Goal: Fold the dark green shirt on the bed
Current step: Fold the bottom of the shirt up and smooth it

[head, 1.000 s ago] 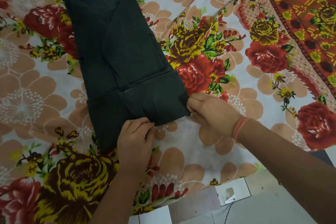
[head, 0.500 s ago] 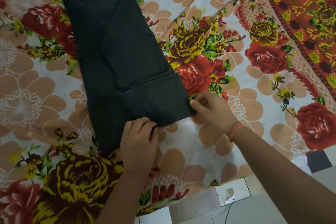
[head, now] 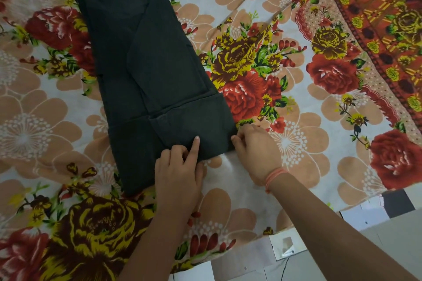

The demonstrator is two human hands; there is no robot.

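Observation:
The dark green shirt [head: 148, 70] lies on the bed as a long narrow strip, its sides folded in, running from the far left toward me. Its near end is turned up into a short band. My left hand [head: 180, 171] rests on that band's near edge, forefinger stretched out and pressing the cloth, the other fingers curled. My right hand [head: 255, 150] sits at the band's near right corner, fingertips pinching the shirt's edge. A pink thread band circles my right wrist.
The bed is covered by a floral bedsheet [head: 285, 143] with red, yellow and peach flowers and a red patterned border at the far right. The bed's near edge runs along the bottom right, with tiled floor [head: 376, 235] beyond it.
My left forefinger has stretched forward onto the folded band. My right hand has slid slightly left along the band's corner. The shirt itself has barely moved.

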